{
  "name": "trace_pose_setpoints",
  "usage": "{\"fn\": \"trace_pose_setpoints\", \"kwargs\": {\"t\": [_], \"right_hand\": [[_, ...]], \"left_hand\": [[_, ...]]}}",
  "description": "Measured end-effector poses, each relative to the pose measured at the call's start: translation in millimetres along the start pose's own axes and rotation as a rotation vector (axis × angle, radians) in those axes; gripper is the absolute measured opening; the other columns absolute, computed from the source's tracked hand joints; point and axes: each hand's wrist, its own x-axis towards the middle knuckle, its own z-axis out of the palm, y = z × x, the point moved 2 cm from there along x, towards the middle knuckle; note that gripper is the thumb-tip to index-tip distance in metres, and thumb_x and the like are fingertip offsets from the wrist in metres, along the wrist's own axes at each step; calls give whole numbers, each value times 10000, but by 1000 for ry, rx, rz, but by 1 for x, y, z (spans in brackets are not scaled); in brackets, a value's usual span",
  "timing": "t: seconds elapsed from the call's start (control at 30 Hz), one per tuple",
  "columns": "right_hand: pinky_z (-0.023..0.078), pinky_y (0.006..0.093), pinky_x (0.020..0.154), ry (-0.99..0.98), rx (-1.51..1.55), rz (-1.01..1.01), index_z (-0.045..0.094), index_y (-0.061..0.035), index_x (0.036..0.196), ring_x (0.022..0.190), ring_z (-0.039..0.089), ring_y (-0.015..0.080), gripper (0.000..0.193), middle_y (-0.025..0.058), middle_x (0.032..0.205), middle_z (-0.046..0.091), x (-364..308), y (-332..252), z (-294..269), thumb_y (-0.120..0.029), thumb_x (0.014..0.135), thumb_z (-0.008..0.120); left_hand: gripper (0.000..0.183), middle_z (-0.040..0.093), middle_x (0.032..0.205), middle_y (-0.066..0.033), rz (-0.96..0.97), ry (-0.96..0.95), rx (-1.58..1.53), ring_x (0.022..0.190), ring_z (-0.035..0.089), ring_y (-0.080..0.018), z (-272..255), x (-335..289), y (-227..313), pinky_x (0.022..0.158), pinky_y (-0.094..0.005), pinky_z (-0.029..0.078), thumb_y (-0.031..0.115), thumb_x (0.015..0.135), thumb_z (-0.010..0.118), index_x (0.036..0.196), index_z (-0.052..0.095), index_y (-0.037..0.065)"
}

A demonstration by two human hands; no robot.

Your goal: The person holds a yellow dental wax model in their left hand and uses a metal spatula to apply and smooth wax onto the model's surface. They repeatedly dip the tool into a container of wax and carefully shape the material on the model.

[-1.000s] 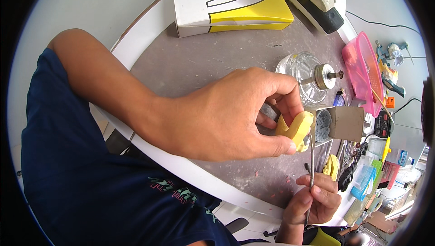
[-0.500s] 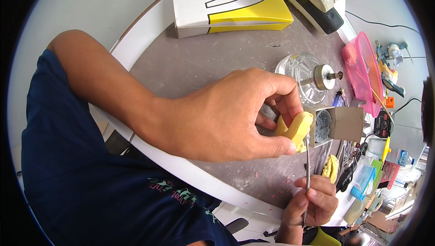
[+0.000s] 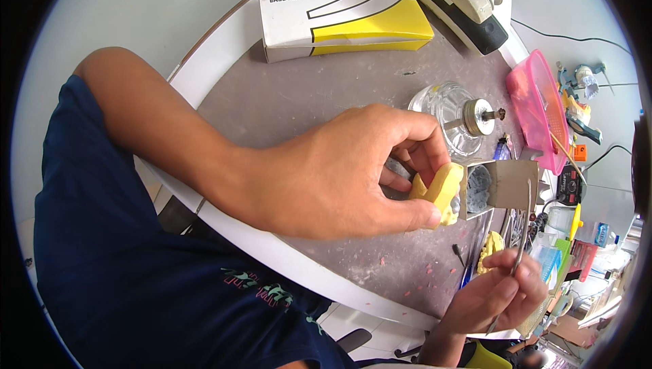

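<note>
Between the thumb and fingers of my left hand (image 3: 346,179) sits a yellow plaster dental cast (image 3: 445,191), held above the grey work surface. Much of the cast is covered by the fingers. Lower right, my right hand (image 3: 499,293) pinches a thin metal dental carver (image 3: 527,223), its long end pointing up and away from the cast. Just beyond that hand lies a second yellow dental cast (image 3: 489,248). A small open cardboard box (image 3: 513,182) with grey material inside is behind the held cast.
A glass spirit lamp (image 3: 454,114) lies beyond my left hand. The white and yellow wax box (image 3: 346,19) is at the far edge. To the right are a pink basket (image 3: 536,107), a blue lighter (image 3: 501,146), dental articulators (image 3: 578,114) and clutter. Pink crumbs dot the surface.
My right hand has moved right with the carver, whose tip has left the cast. My left hand holds the cast almost in the same place.
</note>
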Motion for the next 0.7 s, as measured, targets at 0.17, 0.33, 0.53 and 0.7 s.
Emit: {"fn": "trace_pose_setpoints", "kwargs": {"t": [0.17,0.33,0.53,0.7], "right_hand": [[456,265,656,-64,208,135,528,-8,1017,773,561,162,196,135,894,596,23,-1,13,-155,897,578],[484,263,656,-33,178,166,500,6,1012,739,589,160,169,156,883,620,31,2,25,-97,895,564],[497,257,657,-79,181,156,495,9,1011,749,595,157,149,174,916,626,31,6,32,-54,891,556],[501,252,660,-79,189,139,494,15,1019,747,600,153,158,178,918,627,31,7,31,-45,888,560]], "left_hand": [[308,531,1123,-59,12,-15,-106,1091,518,-141,1,-1,-3,940,-335,479,42,805,664,1065,500,39],[294,527,1128,-84,28,-58,-189,1108,512,-156,3,-1,-4,942,-329,491,-14,828,616,1090,486,14],[276,523,1128,-94,18,-37,-207,1109,511,-166,3,-2,-10,935,-322,502,-36,841,584,1095,484,-1],[277,521,1124,-96,34,-34,-155,1102,514,-172,3,-1,-7,941,-318,501,-33,845,577,1105,486,-3]]}}
